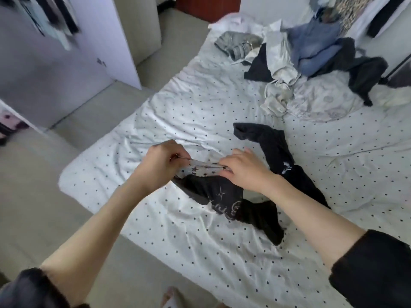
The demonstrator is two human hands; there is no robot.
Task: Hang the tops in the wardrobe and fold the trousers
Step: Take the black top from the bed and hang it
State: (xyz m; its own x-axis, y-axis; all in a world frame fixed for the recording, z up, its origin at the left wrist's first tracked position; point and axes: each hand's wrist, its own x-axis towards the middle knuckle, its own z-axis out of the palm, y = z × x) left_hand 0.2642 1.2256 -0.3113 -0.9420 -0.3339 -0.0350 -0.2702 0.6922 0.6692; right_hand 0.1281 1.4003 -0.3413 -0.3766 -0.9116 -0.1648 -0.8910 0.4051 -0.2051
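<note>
— Holding what, just then?
— I had my left hand (160, 165) and right hand (241, 168) each pinching the pale star-printed waistband (200, 169) of the black printed trousers (224, 196), legs trailing below the grip across the dotted white bedsheet (200, 112).
— Tips?
— I judged pulling it taut and level before folding best.

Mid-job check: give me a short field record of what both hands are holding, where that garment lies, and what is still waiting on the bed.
left hand: pinches the left end of the star-print band
right hand: pinches the right end of the same band
garment in hand: black garment with a star-print band, the rest lying crumpled on the bed
surface: bed with a dotted white sheet
still waiting: pile of clothes at the far end of the bed, unsorted
wardrobe: upper left, clothes hanging inside, blurred
</note>
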